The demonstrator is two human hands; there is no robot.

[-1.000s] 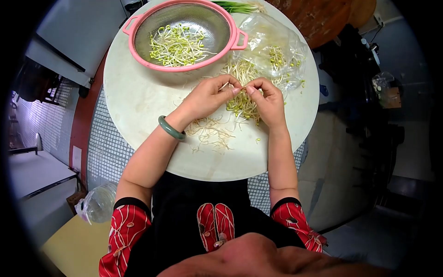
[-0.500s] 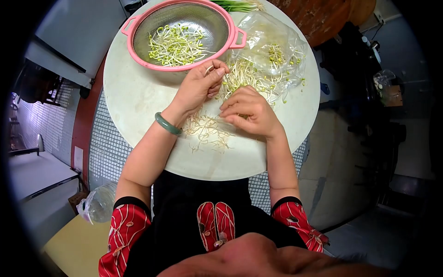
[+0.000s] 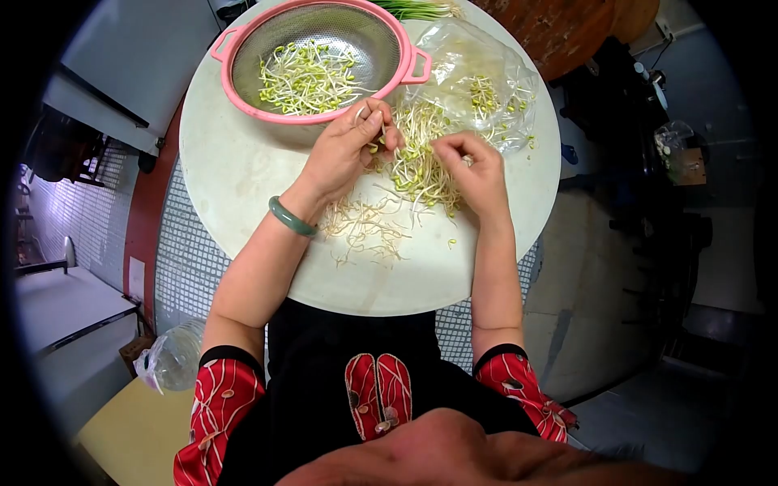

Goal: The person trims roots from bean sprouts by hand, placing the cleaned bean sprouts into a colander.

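My left hand [image 3: 347, 150], with a green bangle [image 3: 292, 217] at its wrist, is closed around a few bean sprouts by the front rim of the pink-rimmed strainer [image 3: 320, 119]. Pale stems and yellow-green heads show between its fingers. At the right side of the bean sprout pile [image 3: 421, 166], my right hand [image 3: 478, 170] has thumb and forefinger pinched together; whether a sprout is between them I cannot make out. Thin root ends [image 3: 365, 231] lie scattered on the table nearer to me. More sprouts [image 3: 312, 77] rest inside the strainer.
A clear plastic bag [image 3: 470, 69] with some sprouts lies behind the pile on the round white table [image 3: 235, 190]. Green onions [image 3: 413, 10] are at the far edge. Below on the left, a large plastic bottle [image 3: 174, 356] stands by a yellowish surface [image 3: 134, 425].
My right hand has moved right, away from above the root ends, and its fingers have come together in a pinch. More of the pile is uncovered. My left hand stays nearly in place.
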